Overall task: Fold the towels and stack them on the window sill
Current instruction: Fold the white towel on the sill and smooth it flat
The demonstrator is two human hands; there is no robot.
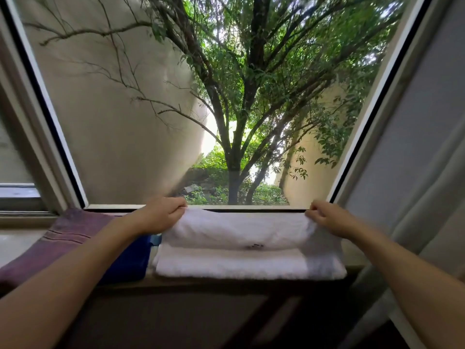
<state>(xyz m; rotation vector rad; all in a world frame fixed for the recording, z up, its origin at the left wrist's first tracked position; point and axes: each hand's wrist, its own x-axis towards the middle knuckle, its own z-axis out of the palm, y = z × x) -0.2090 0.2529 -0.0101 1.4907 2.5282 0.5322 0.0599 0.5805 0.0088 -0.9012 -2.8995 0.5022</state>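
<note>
A white towel [239, 230] lies across the window sill [354, 255], partly folded, with its far layer lifted over the lower layer [226, 265]. My left hand [163, 215] pinches the towel's far left corner. Its far right corner is pinched by my right hand [327, 215]. A small dark mark shows on the fold's front edge. Left of it lie a blue towel [130, 260] and a purple striped towel [65, 235], both partly hidden by my left forearm.
The window glass [226, 109] stands directly behind the towels, with a tree and walls outside. A pale curtain [427, 197] hangs at the right. A second window frame [20, 192] is at the far left. Below the sill is a dark wall.
</note>
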